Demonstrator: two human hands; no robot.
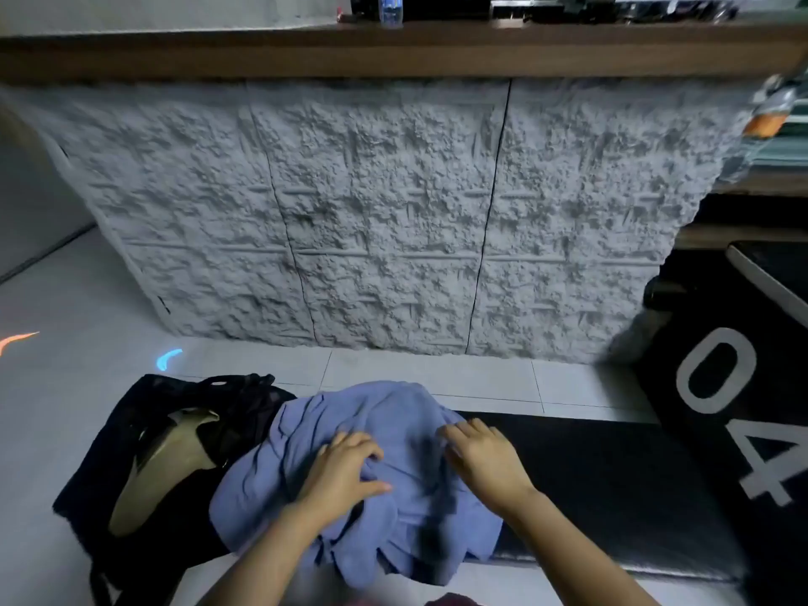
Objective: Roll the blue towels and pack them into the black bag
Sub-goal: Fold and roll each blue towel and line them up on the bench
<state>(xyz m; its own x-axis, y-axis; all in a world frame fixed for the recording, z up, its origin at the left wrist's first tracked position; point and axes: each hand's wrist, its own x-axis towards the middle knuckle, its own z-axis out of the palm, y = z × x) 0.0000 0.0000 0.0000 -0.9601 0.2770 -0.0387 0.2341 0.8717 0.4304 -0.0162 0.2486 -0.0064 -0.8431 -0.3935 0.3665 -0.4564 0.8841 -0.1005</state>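
Note:
A crumpled heap of blue towels (371, 413) lies on the floor in front of me, partly over a black mat. My left hand (345, 468) rests on the middle of the heap with its fingers curled into the cloth, gripping a fold. My right hand (485, 459) lies on the heap's right side, fingers bent down onto the fabric. The black bag (131, 430) lies open on the floor to the left of the towels, its pale lining showing through the mouth.
A grey textured counter front (393, 212) with a wooden top rises just beyond the towels. A black mat (612, 483) stretches to the right under the heap. A black panel (743, 387) with white numerals stands at the right. White floor tiles (65, 408) lie to the left.

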